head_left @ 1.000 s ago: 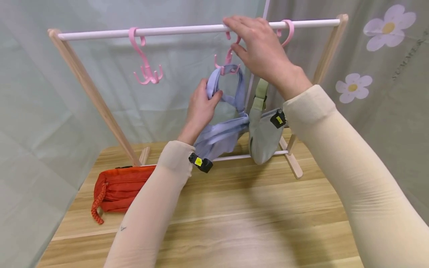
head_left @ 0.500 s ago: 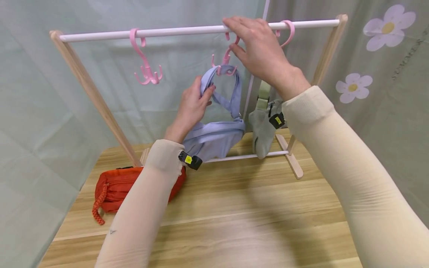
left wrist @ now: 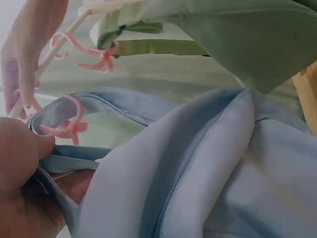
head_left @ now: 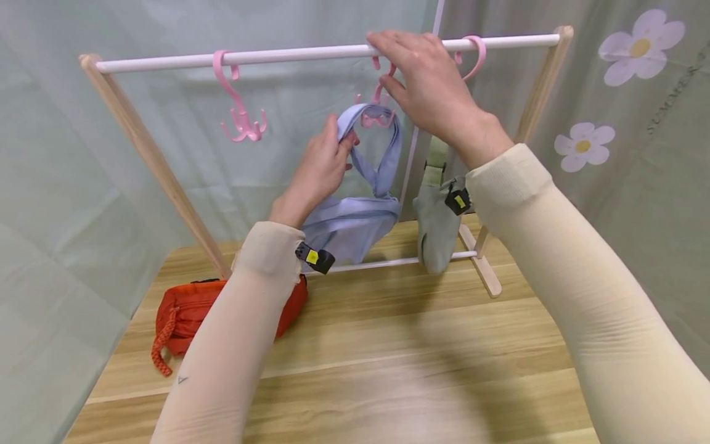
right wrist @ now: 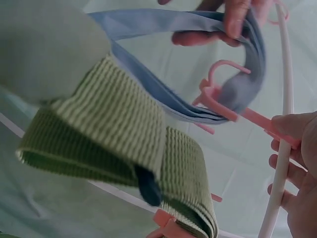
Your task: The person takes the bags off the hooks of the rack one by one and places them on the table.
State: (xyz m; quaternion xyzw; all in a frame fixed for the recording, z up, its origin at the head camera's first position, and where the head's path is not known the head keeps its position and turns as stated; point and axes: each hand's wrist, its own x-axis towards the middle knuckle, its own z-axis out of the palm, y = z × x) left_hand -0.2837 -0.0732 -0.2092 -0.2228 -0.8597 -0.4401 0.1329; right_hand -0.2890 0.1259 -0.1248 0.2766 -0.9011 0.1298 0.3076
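My left hand (head_left: 316, 169) pinches the strap (head_left: 392, 151) of a light blue sling bag (head_left: 352, 222). That strap makes a loop around the prongs of the middle pink hook (right wrist: 218, 101); whether it rests in a prong is hard to tell. The bag's body hangs below, above the table. Up at the white rail, my right hand (head_left: 429, 86) grips the hook's upper stem, its thumb on the stem and fingers around the rail (right wrist: 277, 193). A grey-green bag (head_left: 435, 231) hangs by its ribbed green strap (right wrist: 119, 119) to the right, partly behind my right wrist.
The rail sits on a wooden-legged rack (head_left: 546, 86) standing on a wood-grain table (head_left: 388, 370). Another pink hook (head_left: 240, 108) hangs bare at left, and one more (head_left: 478, 55) at right. A red-orange bag (head_left: 188, 314) lies front left, partly covered by my left forearm.
My left hand has shifted left with the blue strap, and the bag's body has swung left too. The grey-green bag has turned narrower. My right hand stays at the rail.
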